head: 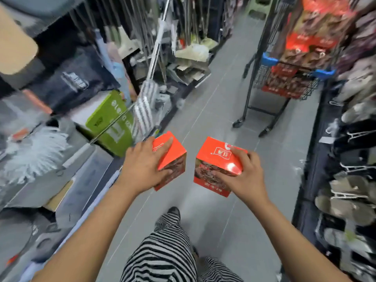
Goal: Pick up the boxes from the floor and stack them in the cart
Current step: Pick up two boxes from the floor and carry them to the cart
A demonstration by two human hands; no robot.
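Observation:
I hold two red boxes in the air above the grey floor. My left hand point(142, 165) grips the left red box point(175, 157) from its top and near side. My right hand point(244, 174) grips the right red box point(213, 159), fingers over its top corner and front face. The two boxes are a small gap apart. Ahead on the right stands the wire cart point(284, 86) with blue corner bumpers, piled high with several red and brown boxes point(305, 43).
Shelves of mops, brooms and a green carton point(109, 121) line the left side. Racks of slippers point(350, 192) run along the right. A grey tiled aisle floor point(213, 106) lies between me and the cart. My striped trousers show below.

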